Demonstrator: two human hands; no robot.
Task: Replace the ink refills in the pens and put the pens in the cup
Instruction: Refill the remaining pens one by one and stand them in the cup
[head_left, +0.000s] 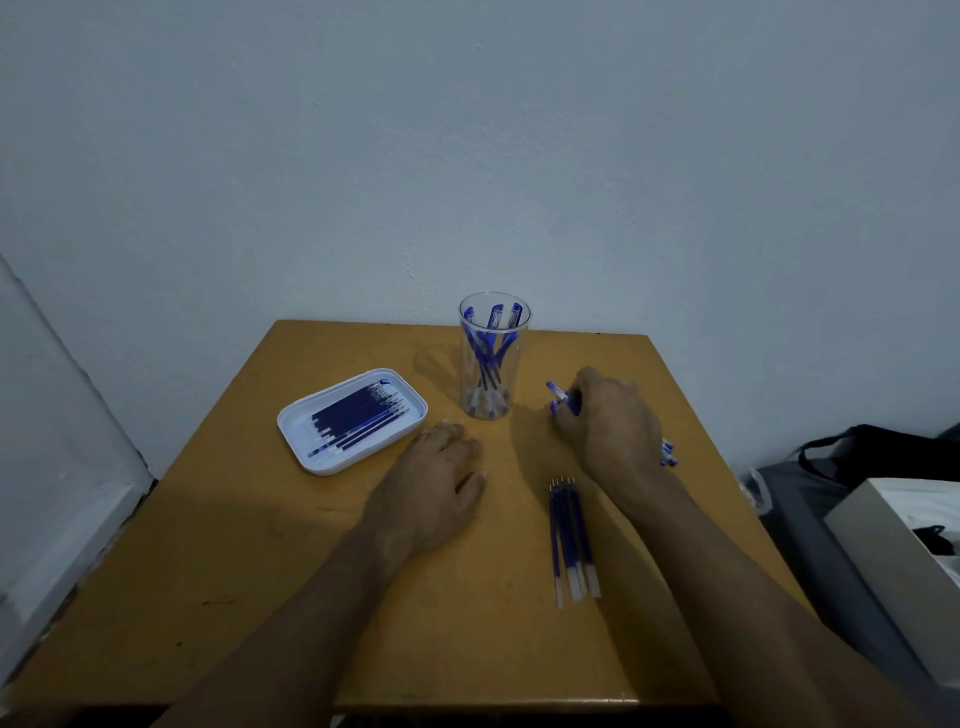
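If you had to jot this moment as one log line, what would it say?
right hand: grips pens | left hand: flat on table | cup: holds pens | tray: refills | loose refills: on table

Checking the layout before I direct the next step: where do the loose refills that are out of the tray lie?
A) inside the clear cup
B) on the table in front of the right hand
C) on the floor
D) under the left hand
B: the loose refills lie in a bundle on the bare table, nearer the person than the right hand and outside the white tray.
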